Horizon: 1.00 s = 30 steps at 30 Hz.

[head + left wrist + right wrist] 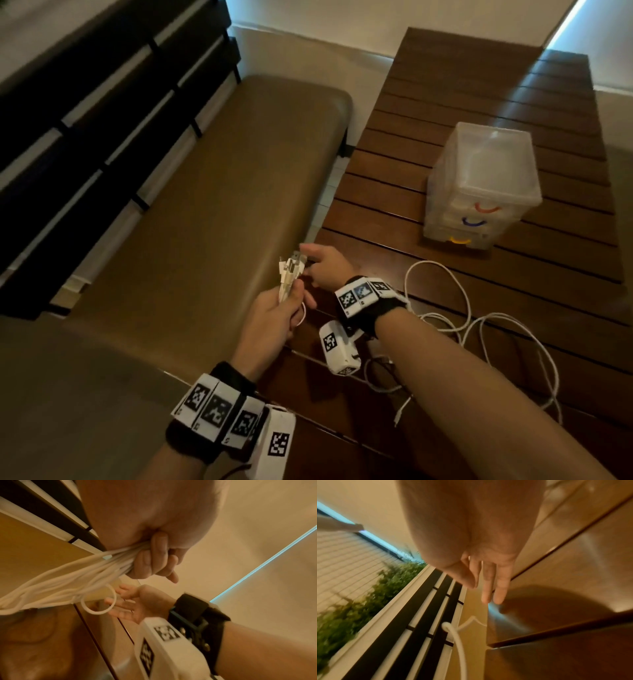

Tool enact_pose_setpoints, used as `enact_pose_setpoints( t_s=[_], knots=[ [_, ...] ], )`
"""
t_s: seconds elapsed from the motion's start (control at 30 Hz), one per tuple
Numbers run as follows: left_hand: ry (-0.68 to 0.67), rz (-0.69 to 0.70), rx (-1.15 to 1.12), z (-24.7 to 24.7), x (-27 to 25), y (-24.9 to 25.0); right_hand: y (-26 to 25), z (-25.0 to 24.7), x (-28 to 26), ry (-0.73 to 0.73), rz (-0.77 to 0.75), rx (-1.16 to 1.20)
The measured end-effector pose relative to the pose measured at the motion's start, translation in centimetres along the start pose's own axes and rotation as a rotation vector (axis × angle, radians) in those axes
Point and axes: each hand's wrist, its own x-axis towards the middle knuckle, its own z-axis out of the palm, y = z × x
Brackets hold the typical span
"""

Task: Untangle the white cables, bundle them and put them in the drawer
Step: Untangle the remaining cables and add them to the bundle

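Gripping white cables (287, 279) — left hand (274, 317), right hand (325, 265) relaxed

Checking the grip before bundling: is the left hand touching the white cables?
Touching. The left wrist view shows the left hand with fingers curled round the white cables; the head view shows the connector ends sticking out above its fist.

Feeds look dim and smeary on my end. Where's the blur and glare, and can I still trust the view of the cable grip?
Head view: dim, with window glare streaking the slatted table; the cable ends are slightly soft. Left wrist view: warm cast, but the left hand and its grip on the white cables read clearly. Right wrist view: heavy motion blur, with the right hand smeared and its shadow on the table.
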Motion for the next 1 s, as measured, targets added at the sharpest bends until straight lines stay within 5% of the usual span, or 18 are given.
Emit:
enact_pose_setpoints(
  t_s=[0.4, 0.6, 0.7, 1.0],
  knots=[
    [-0.122, 0.085, 0.102, 3.6, 1.0, 0.3, 7.4, -8.3, -13.5, -0.015, 0.129, -0.33],
    [-0.235, 0.109, 0.207, 6.4, 1.1, -0.1, 10.3, -6.1, -18.7, -0.196, 0.025, -0.688],
    [-0.25, 0.1, 0.232, 7.2, 1.0, -0.3, 11.1, -4.8, -18.9, -0.157, 0.025, -0.849],
    [-0.246, 0.088, 0.226, 7.5, 0.8, -0.5, 13.1, -5.9, -20.6, -0.275, -0.192, -0.792]
  ],
)
